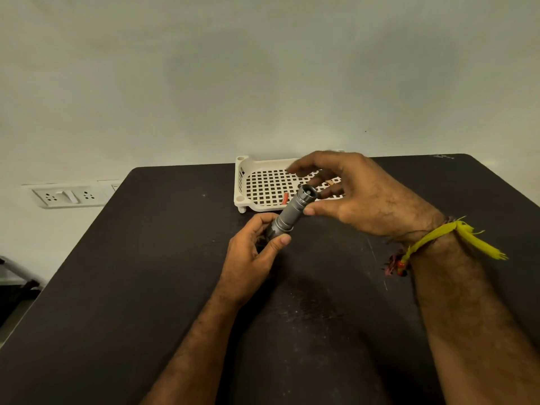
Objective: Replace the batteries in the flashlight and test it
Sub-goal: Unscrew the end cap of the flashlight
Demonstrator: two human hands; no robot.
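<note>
A grey metal flashlight (292, 213) is tilted above the dark table, its far end pointing up and to the right. My left hand (251, 252) grips its lower part, fingers curled round the barrel. Over the upper end hovers my right hand (359, 194), fingers spread and loosely bent; the thumb tip lies beside the barrel, while the other fingers stay off it. In the white perforated tray (242, 178) behind the hands lies a small red piece (285, 198). A small pale piece (331, 182) shows between my right fingers; whether it lies in the tray or is held is unclear.
The dark table (146, 273) reaches to a pale wall, and the tray stands at its far edge. A white socket strip (70, 195) is mounted on the wall at the left. A yellow thread band (438, 238) circles my right wrist.
</note>
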